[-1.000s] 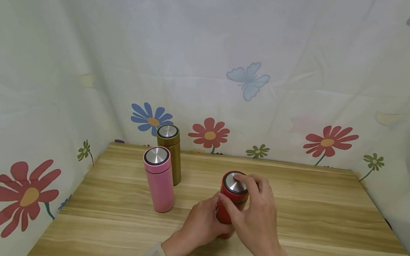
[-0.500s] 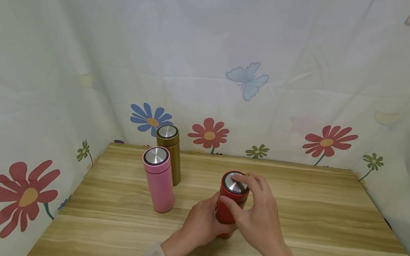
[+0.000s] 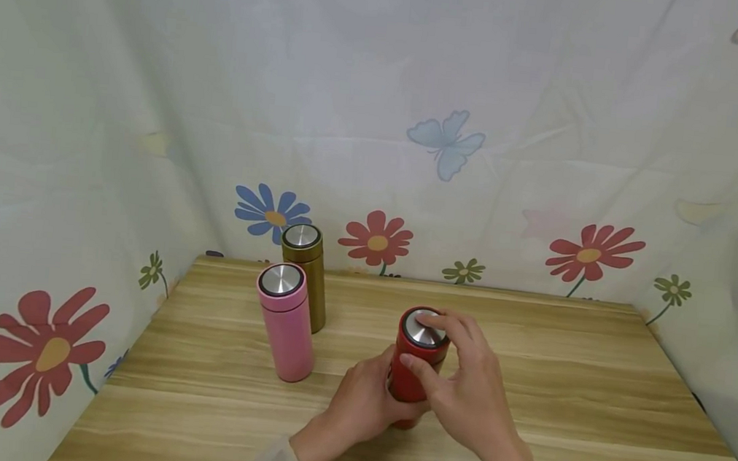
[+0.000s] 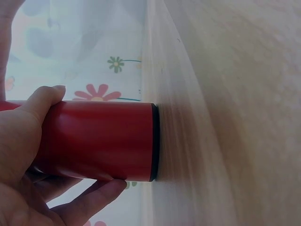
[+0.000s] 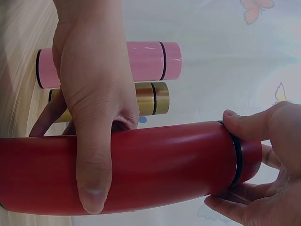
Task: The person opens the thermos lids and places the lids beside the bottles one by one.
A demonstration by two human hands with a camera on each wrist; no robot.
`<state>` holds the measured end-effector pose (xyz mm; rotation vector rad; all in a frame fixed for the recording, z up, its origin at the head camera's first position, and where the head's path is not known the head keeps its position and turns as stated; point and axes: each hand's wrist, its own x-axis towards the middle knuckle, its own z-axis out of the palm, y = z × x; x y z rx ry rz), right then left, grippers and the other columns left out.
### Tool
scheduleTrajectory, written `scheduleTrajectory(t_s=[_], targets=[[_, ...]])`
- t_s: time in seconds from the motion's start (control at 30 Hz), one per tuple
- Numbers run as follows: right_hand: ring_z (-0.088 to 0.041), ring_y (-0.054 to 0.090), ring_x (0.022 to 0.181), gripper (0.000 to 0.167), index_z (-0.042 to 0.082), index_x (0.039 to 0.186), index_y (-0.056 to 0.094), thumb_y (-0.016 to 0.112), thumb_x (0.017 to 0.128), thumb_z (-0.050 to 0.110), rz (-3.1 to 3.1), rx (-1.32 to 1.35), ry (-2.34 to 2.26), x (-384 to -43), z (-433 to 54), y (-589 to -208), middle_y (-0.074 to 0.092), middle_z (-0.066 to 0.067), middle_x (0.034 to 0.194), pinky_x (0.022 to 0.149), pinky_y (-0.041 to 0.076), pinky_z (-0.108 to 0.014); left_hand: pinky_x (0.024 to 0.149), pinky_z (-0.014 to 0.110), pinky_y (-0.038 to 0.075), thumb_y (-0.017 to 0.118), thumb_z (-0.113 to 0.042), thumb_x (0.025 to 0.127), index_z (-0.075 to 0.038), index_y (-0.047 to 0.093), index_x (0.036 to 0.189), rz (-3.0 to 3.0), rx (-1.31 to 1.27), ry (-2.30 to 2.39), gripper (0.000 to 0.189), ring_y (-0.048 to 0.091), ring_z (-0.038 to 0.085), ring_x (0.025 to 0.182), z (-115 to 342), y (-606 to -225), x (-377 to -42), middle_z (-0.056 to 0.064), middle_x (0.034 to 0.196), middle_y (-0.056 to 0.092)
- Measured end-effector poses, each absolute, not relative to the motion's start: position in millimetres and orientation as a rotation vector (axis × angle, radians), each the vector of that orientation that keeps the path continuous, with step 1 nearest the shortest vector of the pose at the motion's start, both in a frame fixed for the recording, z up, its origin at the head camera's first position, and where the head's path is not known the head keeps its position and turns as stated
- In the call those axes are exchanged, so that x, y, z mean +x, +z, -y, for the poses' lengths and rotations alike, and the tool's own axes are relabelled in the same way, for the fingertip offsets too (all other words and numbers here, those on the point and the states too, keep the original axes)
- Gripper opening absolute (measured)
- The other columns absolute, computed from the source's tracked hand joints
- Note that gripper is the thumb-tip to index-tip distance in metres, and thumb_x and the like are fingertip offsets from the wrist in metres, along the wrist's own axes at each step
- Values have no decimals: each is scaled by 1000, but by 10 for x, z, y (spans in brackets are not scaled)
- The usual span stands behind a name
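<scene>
A red thermos bottle [image 3: 410, 380] with a silver-topped lid [image 3: 425, 328] stands upright near the front of the table. My left hand [image 3: 364, 398] grips its body from the left, thumb across the near side, as the right wrist view also shows. At the top, my right hand [image 3: 470, 386] holds the lid end. Its thumb lies near the seam and its index finger reaches onto the silver disc. In the left wrist view the dark base of the red bottle [image 4: 103, 141] is right at the tabletop.
Left of the hands stands a pink thermos bottle [image 3: 287, 337], with a gold thermos bottle [image 3: 313, 284] just behind it. The wooden table [image 3: 559, 393] meets a flower-printed curtain [image 3: 516, 199] at the back and sides.
The right thumb has shifted slightly to the right along the bottle below the lid, and the right wrist has swung a little rightward. The left hand and the other bottles stay put.
</scene>
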<state>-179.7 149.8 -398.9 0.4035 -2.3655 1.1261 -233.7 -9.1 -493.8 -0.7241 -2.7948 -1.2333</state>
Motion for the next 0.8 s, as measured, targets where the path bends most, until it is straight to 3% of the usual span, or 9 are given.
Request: scheduleTrajectory(t_s=[0.53, 0.8], targets=[[-18, 61, 119, 56, 24, 132, 63, 87, 82, 13, 2366, 405, 1158, -1797, -1493, -3967, 61, 0, 130, 98, 54, -52, 91, 34, 59, 82, -59, 81, -28, 51, 138, 2791, -733, -1240, 72, 70, 6, 101, 88, -4923, -2336, -7, 120, 74], [-16, 57, 117, 66, 27, 136, 61, 92, 78, 23, 2347, 359, 1122, -1783, -1482, -3950, 59, 0, 126, 95, 52, -51, 90, 35, 59, 82, -61, 81, -27, 54, 135, 2803, -703, -1249, 70, 70, 7, 101, 80, -4923, -2324, -5, 119, 74]])
